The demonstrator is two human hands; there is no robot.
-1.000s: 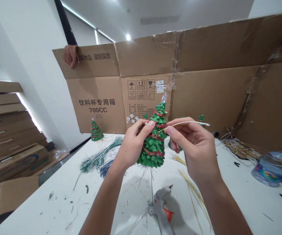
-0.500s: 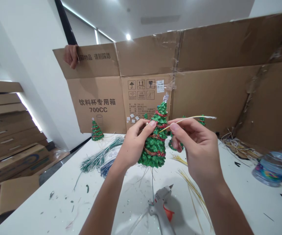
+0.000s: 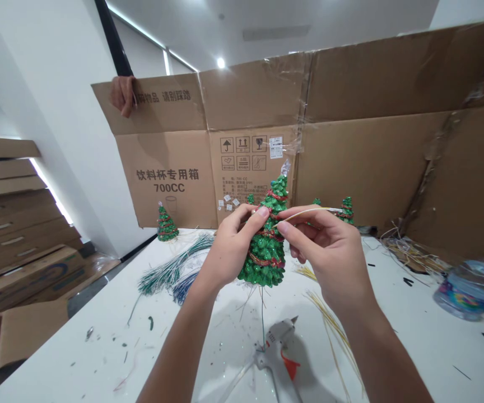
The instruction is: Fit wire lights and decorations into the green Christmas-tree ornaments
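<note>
A small green Christmas tree [image 3: 266, 246], wound with red garland and tipped with a clear topper, is held upright above the table. My left hand [image 3: 237, 240] grips its left side, thumb pressed on the front. Between the thumb and fingers of my right hand [image 3: 330, 246] is a thin yellow wire [image 3: 309, 210], pinched close to the tree's right side. One end of this wire meets the tree's middle; the other points right. Dark wire hangs from the tree's base toward a glue gun [image 3: 273, 352] on the table.
Bundles of green wire [image 3: 170, 266] and yellow wire [image 3: 330, 319] lie on the white table [image 3: 111, 324]. Other small trees [image 3: 167, 224] stand behind, before a cardboard screen [image 3: 363, 162]. On the right is a water bottle [image 3: 473, 285]. A person's hand [image 3: 122, 95] holds the screen's top edge.
My right hand has moved left along the yellow wire, closer to the tree, and the wire's free end has shifted left and slightly down. My left hand and the tree have stayed in place.
</note>
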